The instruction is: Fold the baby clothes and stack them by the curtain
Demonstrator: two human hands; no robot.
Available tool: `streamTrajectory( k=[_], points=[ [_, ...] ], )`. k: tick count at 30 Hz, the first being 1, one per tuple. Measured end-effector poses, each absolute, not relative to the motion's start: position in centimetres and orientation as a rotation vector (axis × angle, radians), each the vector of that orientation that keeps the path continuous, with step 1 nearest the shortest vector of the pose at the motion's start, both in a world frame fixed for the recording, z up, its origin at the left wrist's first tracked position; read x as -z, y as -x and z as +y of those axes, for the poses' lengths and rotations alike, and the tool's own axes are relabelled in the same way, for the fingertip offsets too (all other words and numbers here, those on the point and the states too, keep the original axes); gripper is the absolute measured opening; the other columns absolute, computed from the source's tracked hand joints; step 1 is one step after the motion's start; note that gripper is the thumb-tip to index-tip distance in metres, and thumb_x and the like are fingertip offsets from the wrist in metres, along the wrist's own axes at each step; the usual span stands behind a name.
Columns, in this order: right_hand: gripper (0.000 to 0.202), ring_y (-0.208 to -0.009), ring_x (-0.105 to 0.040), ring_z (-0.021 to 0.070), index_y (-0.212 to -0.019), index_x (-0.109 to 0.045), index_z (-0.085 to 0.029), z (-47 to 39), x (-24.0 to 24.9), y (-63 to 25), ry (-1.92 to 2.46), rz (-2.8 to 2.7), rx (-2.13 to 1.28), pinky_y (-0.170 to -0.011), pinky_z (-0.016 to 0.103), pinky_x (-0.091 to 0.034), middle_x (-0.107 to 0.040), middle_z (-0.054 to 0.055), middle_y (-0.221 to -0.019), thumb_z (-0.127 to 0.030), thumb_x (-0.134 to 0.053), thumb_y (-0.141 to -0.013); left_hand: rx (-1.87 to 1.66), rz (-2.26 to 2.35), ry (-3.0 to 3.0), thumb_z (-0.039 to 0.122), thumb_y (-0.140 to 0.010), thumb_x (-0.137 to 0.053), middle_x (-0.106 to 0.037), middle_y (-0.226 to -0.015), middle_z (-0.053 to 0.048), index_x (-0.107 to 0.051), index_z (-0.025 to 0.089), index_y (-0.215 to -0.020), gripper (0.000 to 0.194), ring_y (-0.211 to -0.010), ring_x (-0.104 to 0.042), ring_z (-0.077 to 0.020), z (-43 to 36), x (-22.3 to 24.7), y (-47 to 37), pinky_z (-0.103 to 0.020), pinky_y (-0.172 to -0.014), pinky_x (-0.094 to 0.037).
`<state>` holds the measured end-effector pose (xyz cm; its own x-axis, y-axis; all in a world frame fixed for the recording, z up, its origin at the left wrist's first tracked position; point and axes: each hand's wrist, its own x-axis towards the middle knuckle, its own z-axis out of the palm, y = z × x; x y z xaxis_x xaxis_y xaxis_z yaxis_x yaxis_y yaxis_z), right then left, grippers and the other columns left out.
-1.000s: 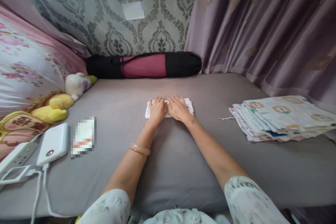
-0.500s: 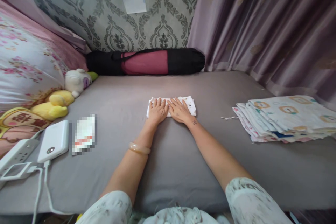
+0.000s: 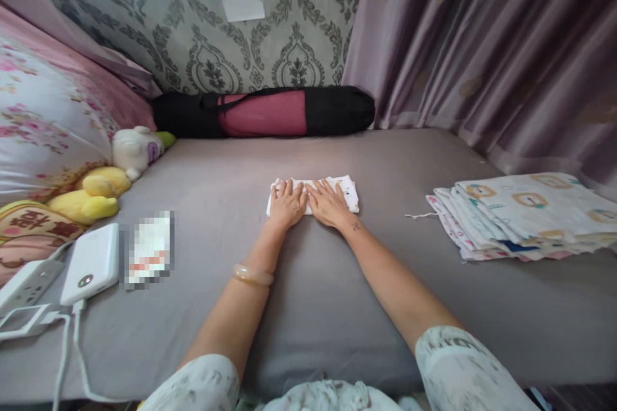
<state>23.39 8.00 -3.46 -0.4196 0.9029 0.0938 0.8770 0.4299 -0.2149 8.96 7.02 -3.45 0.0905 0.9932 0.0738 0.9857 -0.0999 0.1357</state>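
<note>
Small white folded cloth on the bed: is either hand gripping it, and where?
Neither grips it. Left hand and right hand lie flat on the small white folded cloth.

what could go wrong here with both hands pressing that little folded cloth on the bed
The left hand and right hand lie flat on the small folded cloth, which sits on a soft grey sheet. Pressing or sliding might drag the sheet into wrinkles and skew the fold. The cloth's right end pokes out past the right hand, so that edge may spring open on release. A loose thread trails from the folded pile and might snag.
</note>
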Motion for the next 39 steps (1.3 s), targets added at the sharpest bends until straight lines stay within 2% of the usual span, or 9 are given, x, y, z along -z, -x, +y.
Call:
streamTrajectory(
  k=[6, 11, 17, 26, 30, 33, 39],
  points=[
    [0.052, -0.146, -0.023, 0.0263, -0.15, -0.037, -0.025, 8.2, 3.1, -23.5, 1.587, -2.498, -0.253, -0.117, 0.053, -0.013, -0.033, 0.006, -0.157, -0.034, -0.025, -0.1, -0.162, 2.1, -2.256, 0.043, -0.1, -0.024, -0.036, -0.155, -0.012, -0.041, 0.021, -0.147, 0.054, -0.144, -0.029, -0.0302, 6.9, 2.8, -9.2, -0.053, -0.118, -0.016],
    [0.054, -0.148, -0.017, 0.0264, -0.152, -0.032, -0.02, 8.4, 2.6, -24.0, 1.613, -2.462, -0.238, -0.118, 0.053, -0.009, -0.025, 0.01, -0.16, -0.036, -0.024, -0.101, -0.32, 2.196, -2.29, 0.047, -0.1, -0.02, -0.035, -0.155, -0.015, -0.042, 0.016, -0.146, 0.059, -0.146, -0.025, -0.0289, 6.9, 2.9, -9.0, -0.054, -0.119, -0.011],
    [0.056, -0.147, -0.018, 0.0285, -0.151, -0.034, -0.023, 8.5, 3.1, -24.2, 1.715, -2.453, -0.257, -0.116, 0.056, -0.011, -0.027, 0.009, -0.159, -0.044, -0.023, -0.101, -0.217, 2.154, -2.185, 0.05, -0.099, -0.02, -0.034, -0.155, -0.016, -0.038, 0.014, -0.148, 0.064, -0.146, -0.022, -0.0329, 7.2, 3.6, -8.6, -0.055, -0.117, -0.015],
    [0.057, -0.147, -0.017, 0.0273, -0.152, -0.033, -0.022, 8.6, 2.9, -24.3, 1.718, -2.476, -0.286, -0.116, 0.056, -0.01, -0.026, 0.009, -0.159, -0.044, -0.02, -0.101, -0.234, 2.143, -2.193, 0.05, -0.099, -0.02, -0.034, -0.155, -0.017, -0.038, 0.013, -0.148, 0.063, -0.146, -0.023, -0.0329, 7.1, 3.3, -8.6, -0.056, -0.116, -0.017],
    [0.057, -0.148, -0.015, 0.0261, -0.151, -0.033, -0.017, 8.7, 2.6, -24.7, 1.756, -2.392, -0.206, -0.118, 0.054, -0.006, -0.027, 0.011, -0.159, -0.04, -0.018, -0.101, -0.302, 2.215, -2.218, 0.047, -0.1, -0.02, -0.032, -0.156, -0.016, -0.04, 0.013, -0.147, 0.062, -0.147, -0.023, -0.0294, 7.1, 3.2, -8.3, -0.054, -0.118, -0.014],
    [0.059, -0.148, -0.016, 0.0252, -0.151, -0.033, -0.012, 8.9, 2.8, -24.9, 1.835, -2.359, -0.2, -0.118, 0.051, -0.006, -0.027, 0.012, -0.158, -0.039, -0.017, -0.101, -0.249, 2.206, -2.175, 0.048, -0.099, -0.02, -0.031, -0.156, -0.017, -0.038, 0.012, -0.148, 0.063, -0.147, -0.022, -0.0302, 7.3, 3.3, -8.0, -0.054, -0.118, -0.015],
    [0.059, -0.148, -0.017, 0.0248, -0.152, -0.032, -0.013, 8.9, 3.1, -24.8, 1.872, -2.37, -0.235, -0.119, 0.049, -0.007, -0.026, 0.011, -0.159, -0.04, -0.016, -0.101, -0.183, 2.181, -2.137, 0.049, -0.099, -0.018, -0.028, -0.157, -0.017, -0.033, 0.011, -0.15, 0.065, -0.147, -0.019, -0.0315, 7.5, 3.6, -7.8, -0.055, -0.117, -0.016]
  ],
)
